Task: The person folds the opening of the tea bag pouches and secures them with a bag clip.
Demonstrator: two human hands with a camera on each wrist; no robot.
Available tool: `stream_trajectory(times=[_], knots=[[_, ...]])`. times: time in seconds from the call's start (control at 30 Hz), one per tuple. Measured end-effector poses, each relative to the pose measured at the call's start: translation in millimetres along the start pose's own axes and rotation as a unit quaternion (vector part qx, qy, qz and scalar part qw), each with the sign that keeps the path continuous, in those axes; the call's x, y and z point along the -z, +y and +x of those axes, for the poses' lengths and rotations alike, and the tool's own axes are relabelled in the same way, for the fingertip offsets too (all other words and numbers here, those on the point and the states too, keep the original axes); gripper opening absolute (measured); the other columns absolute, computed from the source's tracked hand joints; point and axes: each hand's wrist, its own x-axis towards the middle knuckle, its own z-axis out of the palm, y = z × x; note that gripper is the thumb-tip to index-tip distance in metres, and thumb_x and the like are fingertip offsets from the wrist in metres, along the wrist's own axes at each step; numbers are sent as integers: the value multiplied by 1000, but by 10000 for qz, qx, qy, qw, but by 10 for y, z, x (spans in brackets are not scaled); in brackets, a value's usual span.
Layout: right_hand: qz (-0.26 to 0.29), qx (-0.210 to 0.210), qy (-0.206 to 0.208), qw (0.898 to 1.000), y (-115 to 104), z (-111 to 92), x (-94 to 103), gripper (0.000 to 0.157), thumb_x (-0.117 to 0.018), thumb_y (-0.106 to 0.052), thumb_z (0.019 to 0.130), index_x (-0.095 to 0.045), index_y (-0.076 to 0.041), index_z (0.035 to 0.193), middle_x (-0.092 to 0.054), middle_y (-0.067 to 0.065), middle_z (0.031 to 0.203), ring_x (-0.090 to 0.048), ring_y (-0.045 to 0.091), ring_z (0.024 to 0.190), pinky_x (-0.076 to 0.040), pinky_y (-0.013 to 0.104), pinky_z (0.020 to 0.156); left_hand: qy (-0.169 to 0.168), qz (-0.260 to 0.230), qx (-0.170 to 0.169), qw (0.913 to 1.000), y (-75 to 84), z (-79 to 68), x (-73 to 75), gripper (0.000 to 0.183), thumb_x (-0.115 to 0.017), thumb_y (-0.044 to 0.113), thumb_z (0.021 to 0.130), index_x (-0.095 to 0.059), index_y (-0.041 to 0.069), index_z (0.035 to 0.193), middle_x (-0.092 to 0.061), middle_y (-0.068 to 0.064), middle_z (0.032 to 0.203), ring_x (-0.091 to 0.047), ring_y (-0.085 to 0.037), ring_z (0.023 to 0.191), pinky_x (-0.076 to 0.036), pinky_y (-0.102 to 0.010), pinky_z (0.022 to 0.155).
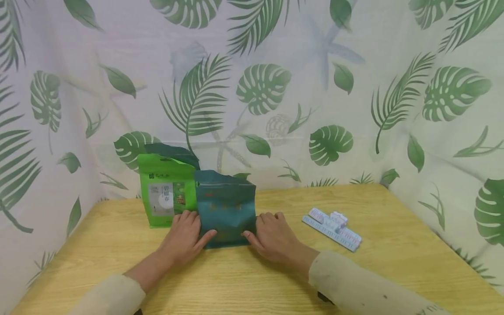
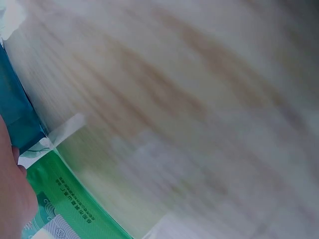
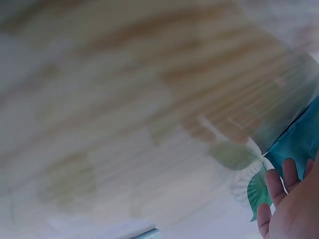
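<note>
A teal stand-up pouch (image 1: 225,210) stands upright on the table, its top edge uneven. My left hand (image 1: 182,238) holds its left side, with the thumb across the lower front. On the opposite side my right hand (image 1: 276,238) grips the pouch's edge, thumb also on the front. Just left of it stands a bright green tea pouch (image 1: 160,175) with a printed label, close behind my left fingers. In the right wrist view, fingers (image 3: 275,186) lie along the teal pouch (image 3: 299,142). The left wrist view catches the green pouch's side panel (image 2: 75,199).
Behind the green pouch a dark green pouch (image 1: 173,150) shows its top. To the right lies a pale blue and pink clip (image 1: 332,228) with long ruler-like bars on the wooden table (image 1: 220,284). A leaf-patterned cloth (image 1: 299,144) encloses the back and sides.
</note>
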Motion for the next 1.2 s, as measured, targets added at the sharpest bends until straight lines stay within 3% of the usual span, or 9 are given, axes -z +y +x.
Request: stream_trajectory(times=[0.53, 0.87, 1.03, 1.2], knots=[[0, -33, 64, 10000, 95, -73, -3, 46, -49, -45, 103, -60, -4, 87, -60, 7, 83, -60, 26, 86, -42, 45, 84, -206, -55, 46, 9998, 93, 64, -41, 70, -46, 54, 102, -56, -11, 128, -59, -22, 127, -49, -33, 115, -37, -50, 98], [16, -35, 158, 9999, 152, -113, 25, 46, -50, -45, 102, -61, -4, 84, -62, 9, 83, -61, 27, 84, -43, 47, 84, -112, -114, -91, 9998, 157, 112, -55, 68, -48, 52, 102, -52, -6, 138, -59, -19, 131, -50, -31, 112, -37, -48, 94], [60, -343, 29, 9994, 161, -107, 55, 54, -46, -49, 102, -64, -3, 81, -65, 11, 84, -62, 28, 85, -43, 47, 84, -114, -16, -147, 9998, 199, 151, -72, 66, -50, 52, 101, -58, -9, 125, -61, -18, 118, -50, -31, 106, -38, -49, 94], [-191, -669, 223, 9973, 170, -103, 27, 61, -45, -54, 101, -65, -4, 74, -67, 10, 84, -61, 27, 82, -42, 48, 79, -153, -70, -165, 9997, 261, 182, -79, 64, -50, 51, 102, -59, -10, 121, -61, -21, 119, -51, -33, 112, -37, -51, 98]])
